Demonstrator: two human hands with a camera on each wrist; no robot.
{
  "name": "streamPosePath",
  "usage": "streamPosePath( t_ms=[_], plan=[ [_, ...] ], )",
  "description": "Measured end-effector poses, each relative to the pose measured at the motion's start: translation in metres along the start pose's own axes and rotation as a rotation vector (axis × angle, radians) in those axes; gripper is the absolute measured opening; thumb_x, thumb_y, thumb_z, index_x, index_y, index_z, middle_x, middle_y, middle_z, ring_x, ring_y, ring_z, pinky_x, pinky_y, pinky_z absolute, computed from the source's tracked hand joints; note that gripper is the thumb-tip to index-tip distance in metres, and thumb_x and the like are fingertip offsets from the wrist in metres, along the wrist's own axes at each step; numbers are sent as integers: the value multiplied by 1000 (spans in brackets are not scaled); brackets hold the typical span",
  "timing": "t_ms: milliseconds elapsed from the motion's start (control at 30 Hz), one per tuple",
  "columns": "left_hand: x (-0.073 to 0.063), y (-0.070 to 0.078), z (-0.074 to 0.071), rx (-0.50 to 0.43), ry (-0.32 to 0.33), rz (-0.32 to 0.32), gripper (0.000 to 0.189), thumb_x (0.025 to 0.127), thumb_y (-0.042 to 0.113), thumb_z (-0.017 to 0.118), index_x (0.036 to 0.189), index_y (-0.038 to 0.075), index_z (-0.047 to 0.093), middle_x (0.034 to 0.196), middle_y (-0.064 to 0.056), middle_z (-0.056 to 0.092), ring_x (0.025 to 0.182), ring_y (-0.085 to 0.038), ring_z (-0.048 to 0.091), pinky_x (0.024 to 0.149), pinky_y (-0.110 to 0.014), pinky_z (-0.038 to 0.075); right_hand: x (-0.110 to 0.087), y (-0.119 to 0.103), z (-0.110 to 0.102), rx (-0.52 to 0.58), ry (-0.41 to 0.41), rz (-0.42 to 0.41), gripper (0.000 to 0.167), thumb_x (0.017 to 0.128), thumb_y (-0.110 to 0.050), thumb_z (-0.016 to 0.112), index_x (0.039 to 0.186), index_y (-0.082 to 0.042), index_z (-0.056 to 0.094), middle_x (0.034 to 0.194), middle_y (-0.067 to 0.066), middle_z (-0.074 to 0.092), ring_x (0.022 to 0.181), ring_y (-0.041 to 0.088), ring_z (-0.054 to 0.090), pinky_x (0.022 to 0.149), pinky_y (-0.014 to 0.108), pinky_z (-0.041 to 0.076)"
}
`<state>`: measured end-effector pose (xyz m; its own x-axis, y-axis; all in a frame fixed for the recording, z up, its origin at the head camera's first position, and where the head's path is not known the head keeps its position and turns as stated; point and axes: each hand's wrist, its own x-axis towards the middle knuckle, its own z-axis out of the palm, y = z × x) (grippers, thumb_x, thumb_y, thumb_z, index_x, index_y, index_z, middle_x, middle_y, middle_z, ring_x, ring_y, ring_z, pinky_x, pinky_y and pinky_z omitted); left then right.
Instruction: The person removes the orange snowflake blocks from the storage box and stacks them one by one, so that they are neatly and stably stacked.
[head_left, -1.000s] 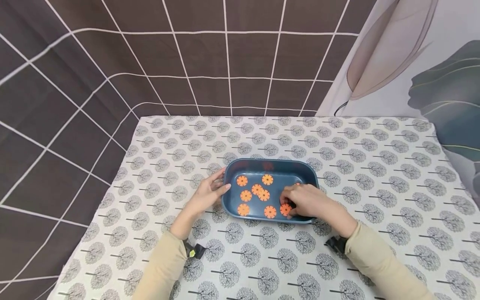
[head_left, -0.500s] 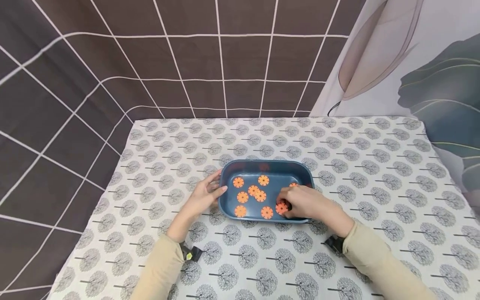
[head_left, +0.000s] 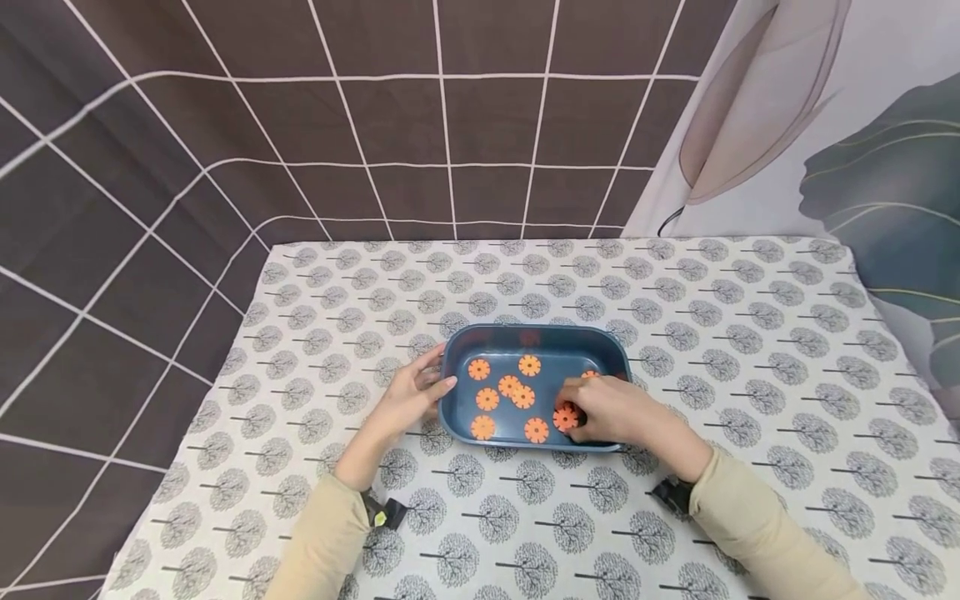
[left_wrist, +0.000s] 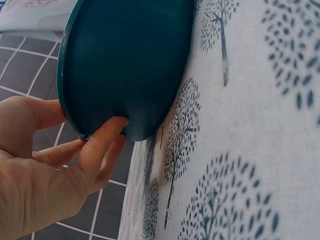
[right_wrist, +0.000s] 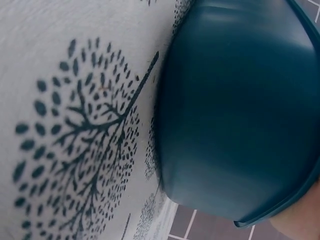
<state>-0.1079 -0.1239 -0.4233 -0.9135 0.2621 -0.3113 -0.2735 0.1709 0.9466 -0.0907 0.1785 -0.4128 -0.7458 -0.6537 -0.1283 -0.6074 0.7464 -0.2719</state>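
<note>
A dark blue plastic tub (head_left: pixel 525 333) sits on the tablecloth in the head view, with several orange notched discs (head_left: pixel 536 430) on its floor. My left hand (head_left: pixel 405 400) grips the tub's left end, thumb at the rim and fingers along the outer wall; the left wrist view shows fingertips against the tub wall (left_wrist: pixel 125 55). Reaching in at the right end, my right hand (head_left: pixel 611 408) has curled fingers and thumb around one orange disc (head_left: pixel 566 418). Another disc (head_left: pixel 590 374) is partly hidden behind that hand. In the right wrist view the tub (right_wrist: pixel 240 110) hides most of the hand.
The table has a white cloth (head_left: pixel 480 517) printed with grey trees. A dark curtain with white grid lines (head_left: pixel 390 125) hangs behind and to the left. A pale curtain with leaf shapes (head_left: pixel 757 108) hangs at the back right. Two discs near the tub's middle overlap.
The head view has shifted slightly. Both hands keep their places at the tub, and the discs lie as before; the right fingers stay around the same disc.
</note>
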Motion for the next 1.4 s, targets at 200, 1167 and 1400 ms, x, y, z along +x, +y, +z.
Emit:
streamPosePath(
  t_ms=[200,1167,1400],
  plan=[
    [1,2,1,11,4,16,65,87,7,62,145,17,33,141,-16,39,120,-34,49,77,-37,58,-3,2,0,58,103,-35,33,72,-29,75,100,-15,67,91,-9,58,67,3,49,60,21,50],
    [-5,-8,4,-10,44,42,61,86,5,62,142,17,39,137,-17,43,119,-36,50,76,-38,58,-36,31,-10,212,570,-170,41,67,-8,78,105,-10,62,97,-6,60,80,6,56,65,21,55],
    [-5,-6,4,4,45,31,61,86,7,63,141,17,39,139,-17,42,122,-37,48,79,-38,57,-54,45,-16,188,628,-105,43,66,-7,79,106,-9,64,99,-5,62,84,7,58,71,20,55]
  ],
)
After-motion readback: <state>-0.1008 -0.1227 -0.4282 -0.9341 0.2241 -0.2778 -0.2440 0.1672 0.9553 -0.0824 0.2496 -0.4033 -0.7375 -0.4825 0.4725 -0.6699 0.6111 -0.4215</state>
